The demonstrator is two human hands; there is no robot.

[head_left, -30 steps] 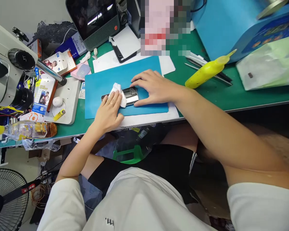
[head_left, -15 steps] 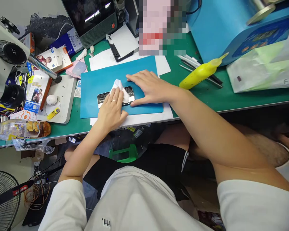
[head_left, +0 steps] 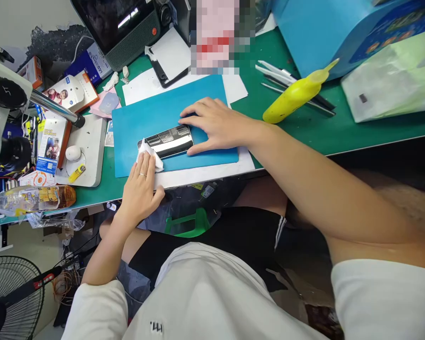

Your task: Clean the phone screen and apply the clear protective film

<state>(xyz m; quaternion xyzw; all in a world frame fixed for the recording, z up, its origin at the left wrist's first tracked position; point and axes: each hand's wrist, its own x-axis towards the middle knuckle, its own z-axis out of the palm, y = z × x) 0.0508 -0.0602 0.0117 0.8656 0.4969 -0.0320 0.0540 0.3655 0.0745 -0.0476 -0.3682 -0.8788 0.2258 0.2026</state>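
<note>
A glossy dark phone (head_left: 175, 141) with bright reflections lies flat on a blue mat (head_left: 127, 127). My left hand (head_left: 138, 189) presses a white tissue (head_left: 155, 158) under its fingertips at the phone's lower left end, partly covering that corner. At the other end, my right hand (head_left: 216, 125) spans the phone, its thumb by the lower right corner and its fingers by the upper edge, gripping that end. White paper (head_left: 198, 175) shows beneath the mat along the bench edge.
To the right lie a yellow squeeze bottle (head_left: 290, 101), several slim tools (head_left: 276, 75) and a plastic packet (head_left: 382, 85), before a blue machine (head_left: 315, 38). On the left are a microscope stand (head_left: 88, 156), boxes and a drink bottle (head_left: 38, 198). A monitor (head_left: 116, 23) stands behind.
My left hand has slid the tissue left and toward me, from the phone's middle to its left end, uncovering more of the glossy surface. My right hand stays at the right end.
</note>
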